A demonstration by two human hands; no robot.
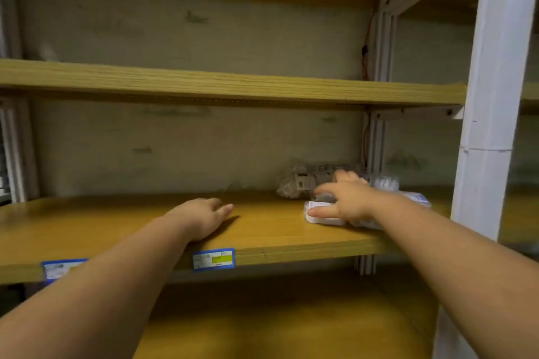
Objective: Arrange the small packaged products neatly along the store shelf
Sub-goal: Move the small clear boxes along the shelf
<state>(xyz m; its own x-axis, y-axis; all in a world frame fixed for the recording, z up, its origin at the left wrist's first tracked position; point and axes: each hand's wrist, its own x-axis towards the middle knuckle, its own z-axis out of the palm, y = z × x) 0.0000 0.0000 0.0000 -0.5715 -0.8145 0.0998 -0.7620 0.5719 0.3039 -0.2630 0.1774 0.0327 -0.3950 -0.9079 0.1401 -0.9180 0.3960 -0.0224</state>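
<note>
Two hands on shelf (122,221), left hand (201,217) flat, right hand (344,201) fingers spread over white packet (320,217)

Both bare forearms reach forward, roughly parallel. The left hand (201,217) lies palm down with fingers straight and together, nothing in it. The right hand (344,202), off to the left hand's right and slightly farther forward, has its fingers spread and bent, thumb stretched toward the left hand.

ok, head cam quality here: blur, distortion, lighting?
Head view: dim, warm light; soft throughout, right hand and packages motion-blurred; wide-angle bowing on the shelf edge; left hand casts a faint shadow; price label unreadable.
</note>
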